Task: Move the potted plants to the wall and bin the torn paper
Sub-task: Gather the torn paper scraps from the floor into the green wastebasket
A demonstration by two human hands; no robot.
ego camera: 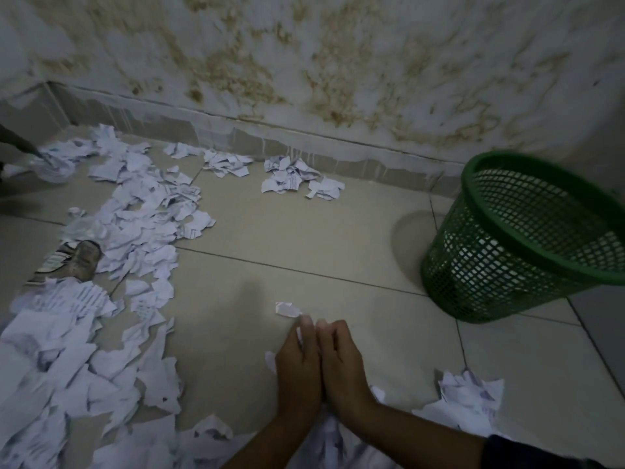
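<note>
Torn white paper [135, 231] lies strewn over the tiled floor, thickest along the left side and by the wall. My left hand [297, 367] and my right hand [341, 363] are pressed palm to palm low in the middle, fingers mostly straight, with bits of paper squeezed between them and sticking out at the fingertips and the wrists. A single scrap [287, 309] lies just beyond my fingertips. The green mesh bin [507, 238] stands tilted to the right of my hands, with white paper showing through its mesh. No potted plant is in view.
A stained wall [338, 62] with a skirting strip runs across the back. A worn shoe [77, 262] lies among the paper at the left. Another paper pile [470, 397] sits right of my right forearm. A dark object [17, 143] pokes in at the left edge.
</note>
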